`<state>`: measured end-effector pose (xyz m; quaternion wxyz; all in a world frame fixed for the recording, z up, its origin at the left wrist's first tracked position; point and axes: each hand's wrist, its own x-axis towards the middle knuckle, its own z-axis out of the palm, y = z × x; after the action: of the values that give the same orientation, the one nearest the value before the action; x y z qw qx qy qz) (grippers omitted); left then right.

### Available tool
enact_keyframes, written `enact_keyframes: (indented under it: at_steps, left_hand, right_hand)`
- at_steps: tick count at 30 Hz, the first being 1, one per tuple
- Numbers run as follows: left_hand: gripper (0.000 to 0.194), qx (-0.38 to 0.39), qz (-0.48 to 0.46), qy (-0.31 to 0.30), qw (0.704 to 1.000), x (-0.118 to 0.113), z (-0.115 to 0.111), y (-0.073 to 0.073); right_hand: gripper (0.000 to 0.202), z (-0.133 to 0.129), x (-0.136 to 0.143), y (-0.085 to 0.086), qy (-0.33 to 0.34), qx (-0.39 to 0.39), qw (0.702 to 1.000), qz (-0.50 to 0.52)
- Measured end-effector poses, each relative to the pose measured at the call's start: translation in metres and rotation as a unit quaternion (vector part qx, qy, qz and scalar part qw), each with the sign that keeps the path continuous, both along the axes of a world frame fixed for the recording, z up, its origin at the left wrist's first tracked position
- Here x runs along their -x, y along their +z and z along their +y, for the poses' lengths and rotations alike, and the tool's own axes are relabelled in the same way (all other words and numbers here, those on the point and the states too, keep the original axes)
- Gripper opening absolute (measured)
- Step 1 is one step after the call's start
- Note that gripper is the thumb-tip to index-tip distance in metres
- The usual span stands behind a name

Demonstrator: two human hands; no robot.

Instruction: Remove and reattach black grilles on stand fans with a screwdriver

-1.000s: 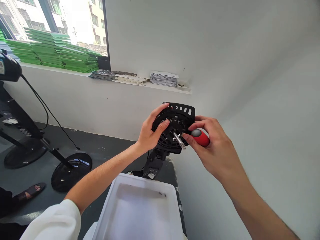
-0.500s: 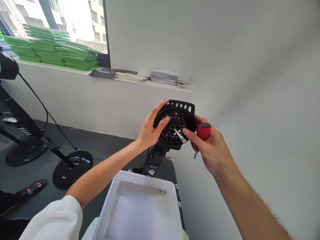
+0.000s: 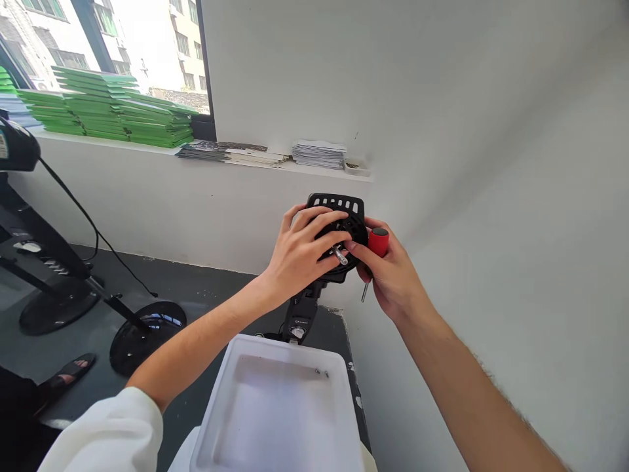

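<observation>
A black fan motor housing point(image 3: 336, 200) with a slotted top edge faces me on its stand point(image 3: 301, 314). A bare metal shaft point(image 3: 340, 254) sticks out of its middle toward me. My left hand point(image 3: 307, 252) lies across the front of the housing, fingers stretched out and spread around the shaft, covering much of the face. My right hand point(image 3: 396, 275) is wrapped round a red-handled screwdriver point(image 3: 378, 242), whose tip points down. Its thumb rests on the right side of the housing near the shaft; the other fingers are partly hidden behind.
A white tray point(image 3: 280, 452) with a couple of small screws point(image 3: 322, 372) lies below my hands. More fan stands point(image 3: 147, 328) are on the floor at left, near a person's sandalled foot point(image 3: 73, 370). Green stacks point(image 3: 113, 111), papers point(image 3: 319, 154) and a small box point(image 3: 357, 167) line the sill.
My left hand has shifted from gripping the housing's left edge to lying spread across its front. The housing and my right hand with the screwdriver appear slightly further left in view.
</observation>
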<state>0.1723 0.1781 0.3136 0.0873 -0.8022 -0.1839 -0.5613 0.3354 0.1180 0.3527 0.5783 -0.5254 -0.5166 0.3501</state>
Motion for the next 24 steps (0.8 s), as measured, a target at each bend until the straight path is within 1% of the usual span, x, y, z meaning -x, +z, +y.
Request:
enact_keyframes:
  at_steps: [2,4,9,15,17,19,21,23,24]
  left_hand:
    - [0.016,0.010,-0.010,0.012,1.000,-0.005,0.000,0.002]
    - [0.017,0.018,-0.009,0.017,1.000,-0.008,-0.001,0.002]
    - [0.014,0.034,-0.029,0.006,0.999,-0.010,-0.003,-0.001]
    - [0.011,-0.021,-0.081,0.029,0.996,-0.012,-0.005,-0.005]
    - [0.010,-0.024,-0.093,0.035,0.995,-0.014,-0.006,-0.005]
    - [0.010,-0.017,-0.089,0.038,0.995,-0.015,-0.008,-0.003]
    - [0.010,-0.002,-0.070,0.039,0.997,-0.014,-0.010,-0.001]
    - [0.010,0.013,-0.051,0.040,0.998,-0.013,-0.013,0.001]
    - [0.010,0.018,-0.046,0.042,0.998,-0.013,-0.014,0.002]
  right_hand:
    - [0.068,0.000,-0.003,0.002,0.018,0.012,1.000,0.006]
    - [0.072,-0.001,-0.006,0.002,0.024,0.017,1.000,0.011]
    - [0.075,-0.001,-0.009,-0.003,0.035,0.013,0.999,0.012]
    - [0.073,-0.004,-0.005,-0.009,0.035,-0.008,0.999,0.015]
    - [0.070,-0.004,-0.004,-0.013,0.030,-0.017,0.999,0.016]
    - [0.067,-0.004,-0.004,-0.016,0.018,-0.029,0.999,0.017]
    - [0.058,-0.004,-0.005,-0.016,-0.015,-0.054,0.998,0.023]
    - [0.047,-0.006,-0.007,-0.010,-0.078,-0.123,0.988,0.052]
    - [0.046,-0.009,-0.008,-0.004,-0.111,-0.171,0.976,0.075]
